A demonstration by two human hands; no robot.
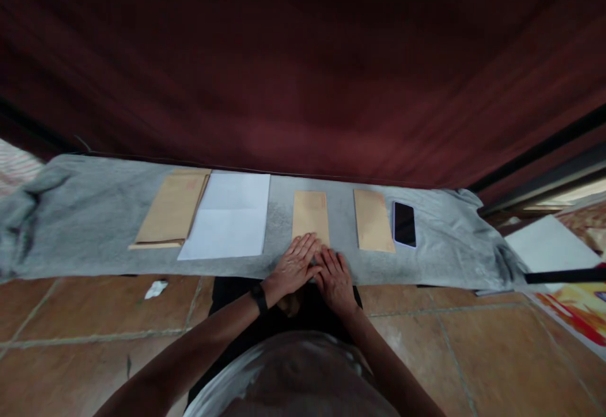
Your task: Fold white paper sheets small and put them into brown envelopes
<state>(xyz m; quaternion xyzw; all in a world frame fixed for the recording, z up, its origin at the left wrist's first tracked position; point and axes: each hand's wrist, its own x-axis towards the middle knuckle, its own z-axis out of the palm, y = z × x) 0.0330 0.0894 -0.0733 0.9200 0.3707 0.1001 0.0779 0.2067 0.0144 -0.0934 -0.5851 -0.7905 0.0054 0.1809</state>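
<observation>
A tan paper envelope [310,212] lies flat on the grey cloth straight in front of me. My left hand [292,264] rests with outstretched fingers on its near end. Beside it, my right hand [335,278] lies flat with fingers extended, its fingertips at the envelope's near right corner. The two hands touch or nearly touch at the thumbs and fingers, and they cover the envelope's near edge. To the right lies another tan envelope [374,220]. On the left are a stack of tan envelopes [173,209] and white paper [230,215] with a crease across it.
A phone [404,224] with a dark screen lies right of the envelopes. Grey cloth [104,215] covers the narrow table, with a dark red curtain [303,89] behind. A crumpled white scrap [156,289] is on the tiled floor. A white sheet [552,250] sits at far right.
</observation>
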